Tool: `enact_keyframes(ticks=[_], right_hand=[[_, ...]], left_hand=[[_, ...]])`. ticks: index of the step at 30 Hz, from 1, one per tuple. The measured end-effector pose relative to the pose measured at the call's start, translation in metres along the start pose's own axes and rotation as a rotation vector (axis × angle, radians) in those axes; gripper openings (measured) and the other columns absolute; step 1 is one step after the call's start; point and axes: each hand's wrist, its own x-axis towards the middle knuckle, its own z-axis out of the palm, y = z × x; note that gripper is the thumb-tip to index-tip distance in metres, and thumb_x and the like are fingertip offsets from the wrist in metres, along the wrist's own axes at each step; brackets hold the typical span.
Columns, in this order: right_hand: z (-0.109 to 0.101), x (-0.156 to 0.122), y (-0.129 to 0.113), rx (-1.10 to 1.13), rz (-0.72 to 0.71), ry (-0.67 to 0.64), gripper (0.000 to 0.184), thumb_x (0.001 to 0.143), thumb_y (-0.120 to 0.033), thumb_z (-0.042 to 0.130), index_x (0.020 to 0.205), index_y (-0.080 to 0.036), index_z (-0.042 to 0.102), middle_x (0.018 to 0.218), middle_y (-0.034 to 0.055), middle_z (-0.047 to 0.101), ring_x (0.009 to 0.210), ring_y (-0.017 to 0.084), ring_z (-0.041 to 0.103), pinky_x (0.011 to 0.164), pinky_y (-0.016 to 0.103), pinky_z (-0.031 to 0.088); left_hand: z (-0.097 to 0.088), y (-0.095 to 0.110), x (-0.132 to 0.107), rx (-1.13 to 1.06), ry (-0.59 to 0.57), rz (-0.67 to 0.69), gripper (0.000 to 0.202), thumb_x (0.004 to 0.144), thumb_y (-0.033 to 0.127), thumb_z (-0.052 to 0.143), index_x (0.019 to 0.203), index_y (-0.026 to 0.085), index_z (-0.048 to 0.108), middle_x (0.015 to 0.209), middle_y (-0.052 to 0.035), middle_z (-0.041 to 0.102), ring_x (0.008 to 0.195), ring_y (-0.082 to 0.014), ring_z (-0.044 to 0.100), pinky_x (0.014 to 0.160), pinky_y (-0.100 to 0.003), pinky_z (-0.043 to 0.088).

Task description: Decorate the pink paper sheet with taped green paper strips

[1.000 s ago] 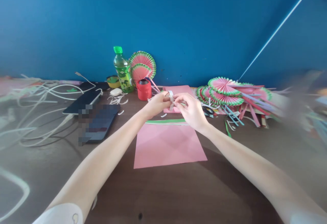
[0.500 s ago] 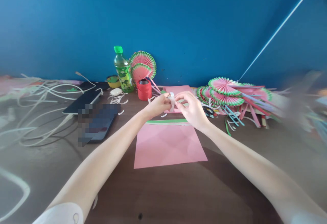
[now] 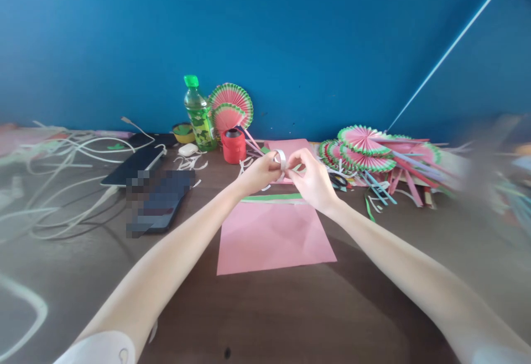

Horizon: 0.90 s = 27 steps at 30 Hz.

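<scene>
My left hand (image 3: 259, 173) and my right hand (image 3: 312, 178) meet above the far edge of a pink paper sheet (image 3: 274, 237) on the brown table (image 3: 265, 308). Both pinch a small white curled strip (image 3: 282, 159), perhaps tape or paper, held between the fingertips. A green and white strip (image 3: 271, 198) lies along the sheet's far edge, just below the hands.
A green-capped bottle (image 3: 199, 114), a red roll (image 3: 233, 146) and pink-green paper fans (image 3: 230, 105) stand at the back. More fans (image 3: 369, 151) pile at the right. A tablet (image 3: 135, 165), a phone (image 3: 160, 203) and white cords (image 3: 62, 181) lie at the left.
Both hands have shifted slightly right and lifted the white strip a little; it now curls higher between the fingertips.
</scene>
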Motion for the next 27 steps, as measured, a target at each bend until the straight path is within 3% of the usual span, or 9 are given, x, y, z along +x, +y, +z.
enact_keyframes(ticks=[10,15,22,27], right_hand=[[0.0001,-0.003,-0.0062,0.001,-0.064,0.065,0.01,0.075,-0.011,0.046,0.073,-0.022,0.045,0.072,-0.0011,0.055,0.07,0.014,0.054,0.068,0.027,0.042],[-0.0006,-0.0039,-0.0085,0.004,-0.037,0.037,0.01,0.075,-0.012,0.047,0.074,-0.021,0.045,0.072,-0.0008,0.056,0.07,0.014,0.056,0.068,0.028,0.043],[-0.0015,-0.0009,-0.0049,0.131,0.02,0.036,0.011,0.073,-0.012,0.049,0.076,-0.021,0.045,0.075,-0.0013,0.056,0.073,0.014,0.058,0.07,0.028,0.045],[-0.0006,-0.0018,-0.0044,0.147,0.028,0.047,0.01,0.074,-0.013,0.049,0.076,-0.021,0.046,0.075,-0.0016,0.056,0.074,0.014,0.058,0.071,0.029,0.046]], left_hand=[[-0.0003,0.0015,0.0011,0.052,0.029,0.07,0.01,0.069,0.015,0.052,0.079,0.014,0.053,0.059,0.0034,0.051,0.052,-0.0073,0.045,0.048,-0.019,0.031],[-0.0017,-0.0005,0.001,-0.019,0.019,0.076,0.015,0.071,0.019,0.053,0.085,0.015,0.051,0.056,0.005,0.05,0.051,-0.007,0.044,0.049,-0.019,0.031],[-0.0015,-0.0029,0.002,-0.016,-0.005,0.079,0.013,0.069,0.016,0.055,0.081,0.014,0.052,0.066,0.0008,0.056,0.061,-0.0097,0.052,0.058,-0.021,0.037],[-0.0005,-0.0052,0.0034,-0.047,-0.012,0.095,0.011,0.069,0.015,0.053,0.08,0.014,0.05,0.062,0.0026,0.053,0.058,-0.0086,0.049,0.056,-0.021,0.036]])
